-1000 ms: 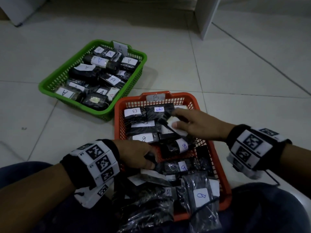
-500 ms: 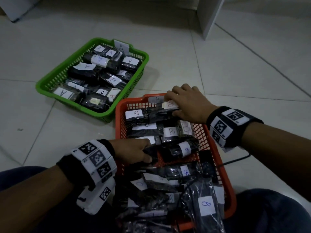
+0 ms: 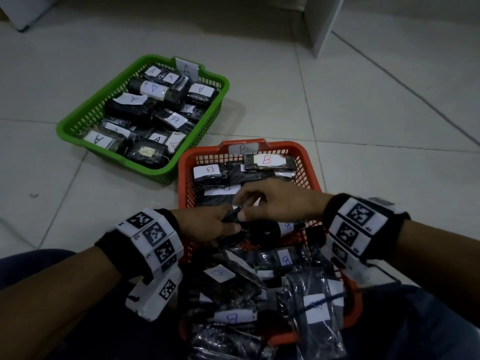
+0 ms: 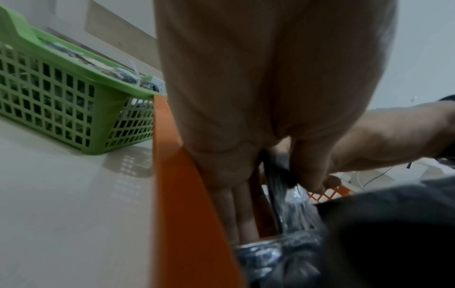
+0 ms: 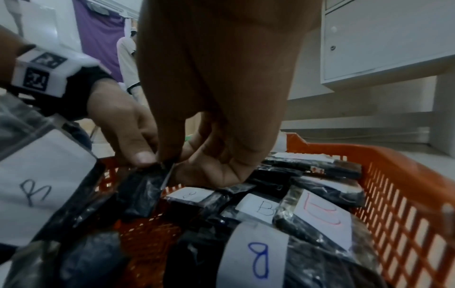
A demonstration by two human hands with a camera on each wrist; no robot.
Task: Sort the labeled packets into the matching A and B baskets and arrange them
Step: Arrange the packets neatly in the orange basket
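My two hands meet over the orange B basket (image 3: 183, 183). The left hand (image 3: 231, 222) pinches a small black plastic packet (image 3: 232, 215) between thumb and fingers, and my right hand (image 3: 244, 211) pinches the same packet from the other side. Its label is hidden. In the right wrist view this packet (image 5: 142, 191) hangs just above the basket floor. Rows of B packets lie at the far end, the furthest one with a red B (image 3: 268, 161). More B packets (image 3: 228, 289) are heaped at the near end. The green A basket (image 3: 101, 92) holds several A packets.
Both baskets sit on a pale tiled floor (image 3: 363, 126), the green one touching the orange one's far left corner. A white cabinet leg (image 3: 322, 22) stands at the back right. My knees frame the near end. A person (image 5: 126, 56) stands far behind.
My right hand left the far end of the orange basket, where the red B packet now lies, came back and took hold of the packet in my left hand. The left hand stayed put.
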